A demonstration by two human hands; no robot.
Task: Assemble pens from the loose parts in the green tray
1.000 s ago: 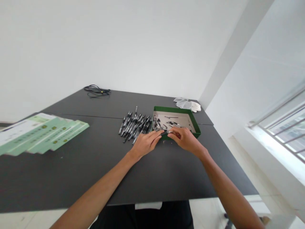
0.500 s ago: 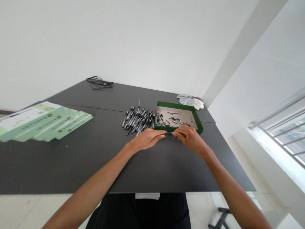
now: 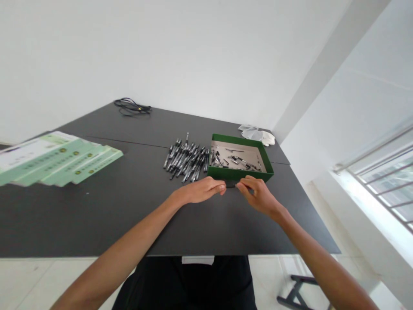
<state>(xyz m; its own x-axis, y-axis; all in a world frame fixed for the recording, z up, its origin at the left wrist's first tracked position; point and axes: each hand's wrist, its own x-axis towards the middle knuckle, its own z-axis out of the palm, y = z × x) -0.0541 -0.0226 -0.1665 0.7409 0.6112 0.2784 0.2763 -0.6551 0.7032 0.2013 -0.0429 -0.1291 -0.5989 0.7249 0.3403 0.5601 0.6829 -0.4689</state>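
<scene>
Black and slender, a rod-like pen part (image 3: 231, 186) spans the gap between both hands over the flat black desk (image 3: 206, 232), just before the green-walled rectangular box (image 3: 227, 174). The right hand (image 3: 257, 194) pinches its right end in a fingertip grip; the left hand (image 3: 204, 190) closes around the other. Its long axis runs left to right; which end is the tip cannot be told.

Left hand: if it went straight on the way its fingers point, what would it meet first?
Likely the right hand, just past the thin dark piece between the two; depth is unclear.
</scene>
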